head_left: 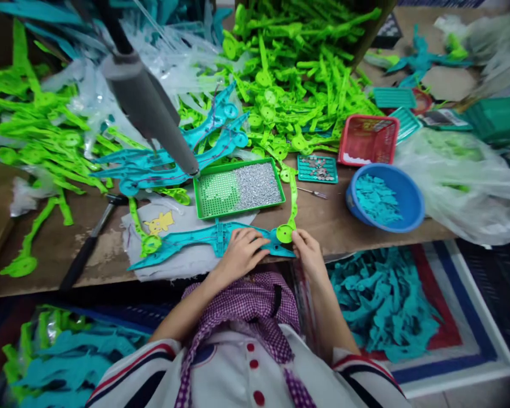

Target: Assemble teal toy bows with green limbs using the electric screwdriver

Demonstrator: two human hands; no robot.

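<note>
A long blue plastic part (182,241) lies across the near edge of the table, partly on a grey cloth (131,243) with a yellow cartoon print. My left hand (244,249) rests over its middle with fingers bent, holding it down. My right hand (309,254) pinches the rim of the round end of a green plastic limb piece (285,233), which sits on the blue part's right end. Another green limb piece (151,243) sits by the left end of the blue part. My right fingertips are partly hidden.
A green tray (216,195) of small metal pieces stands behind the part, below a grey electric screwdriver (148,107). A hammer (93,241) lies left. A teal tray (317,169), red basket (369,140) and blue bowl (385,198) stand right. Green parts (297,85) are heaped behind.
</note>
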